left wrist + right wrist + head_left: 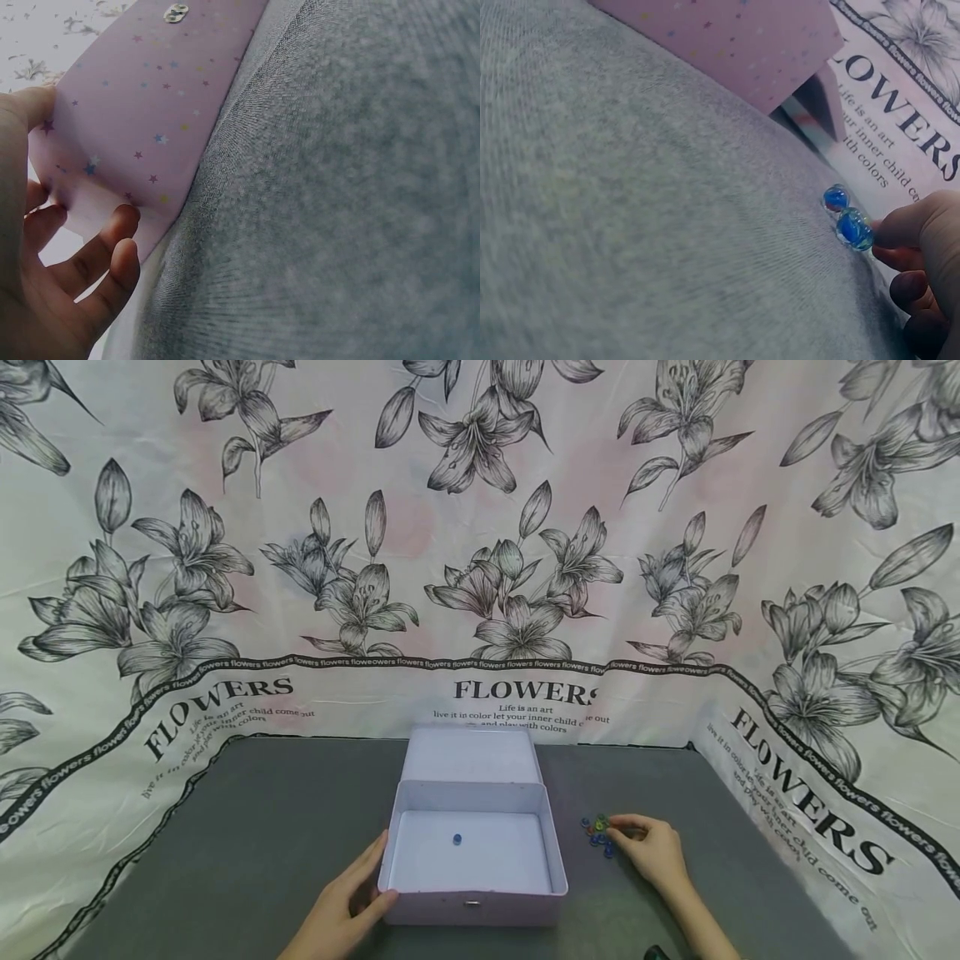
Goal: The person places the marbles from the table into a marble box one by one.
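Note:
A pale lilac box [472,906] stands with its lid [471,756] raised at the back. Inside, on its white floor, lies one small blue marble [457,839]. My left hand [348,893] grips the box's front left corner, thumb at the front rim and fingers along the side. Right of the box lies a small cluster of glass marbles [597,840], mostly blue, some greenish. My right hand [651,856] is at the cluster's right edge, thumb and index tips close together beside a yellow-green marble [600,824]; I cannot tell whether they pinch one.
The box stands on a dark grey cloth-covered table [300,810]. Behind and at the sides hangs a white flower-printed cloth [360,693]. A small black object [656,952] shows at the lower edge, near the right forearm. The box's front carries a metal clasp [176,13].

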Tool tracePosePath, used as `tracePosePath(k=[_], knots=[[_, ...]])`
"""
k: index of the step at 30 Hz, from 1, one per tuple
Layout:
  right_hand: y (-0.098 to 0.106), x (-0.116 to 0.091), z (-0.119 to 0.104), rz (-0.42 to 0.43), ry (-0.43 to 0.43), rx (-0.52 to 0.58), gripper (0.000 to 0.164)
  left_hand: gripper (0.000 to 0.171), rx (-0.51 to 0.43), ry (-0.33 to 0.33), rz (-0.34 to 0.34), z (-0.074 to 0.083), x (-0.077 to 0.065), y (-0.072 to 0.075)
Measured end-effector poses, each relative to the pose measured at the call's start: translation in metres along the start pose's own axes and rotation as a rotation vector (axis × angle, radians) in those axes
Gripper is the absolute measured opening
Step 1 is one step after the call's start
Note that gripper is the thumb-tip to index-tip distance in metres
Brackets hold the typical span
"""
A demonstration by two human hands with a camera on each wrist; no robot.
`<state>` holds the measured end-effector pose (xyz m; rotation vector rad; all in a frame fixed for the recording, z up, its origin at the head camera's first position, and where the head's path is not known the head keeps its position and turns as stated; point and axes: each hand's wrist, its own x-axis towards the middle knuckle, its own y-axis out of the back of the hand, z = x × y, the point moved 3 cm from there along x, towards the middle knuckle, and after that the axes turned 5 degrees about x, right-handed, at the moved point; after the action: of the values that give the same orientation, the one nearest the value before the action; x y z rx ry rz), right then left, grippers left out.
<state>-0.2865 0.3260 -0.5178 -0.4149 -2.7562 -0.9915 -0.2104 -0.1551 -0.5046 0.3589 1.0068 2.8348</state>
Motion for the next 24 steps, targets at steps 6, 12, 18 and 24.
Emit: tracePosePath(k=[6,12,18,24], knots=[[-0.001,-0.001,0.0,-0.002,0.009,0.011,0.018,0.077,-0.031,0.0,0.006,-0.001,0.001,-0.001],[0.004,-0.001,0.004,-0.084,0.018,0.094,0.018,0.079,-0.041,0.025,-0.01,-0.002,0.001,-0.001],[0.01,-0.001,0.015,-0.207,0.06,0.176,0.019,0.079,-0.039,0.023,-0.011,-0.003,0.001,-0.002],[0.013,-0.003,0.02,-0.281,0.151,0.183,0.015,0.08,0.007,0.005,-0.003,-0.003,0.001,-0.002]])
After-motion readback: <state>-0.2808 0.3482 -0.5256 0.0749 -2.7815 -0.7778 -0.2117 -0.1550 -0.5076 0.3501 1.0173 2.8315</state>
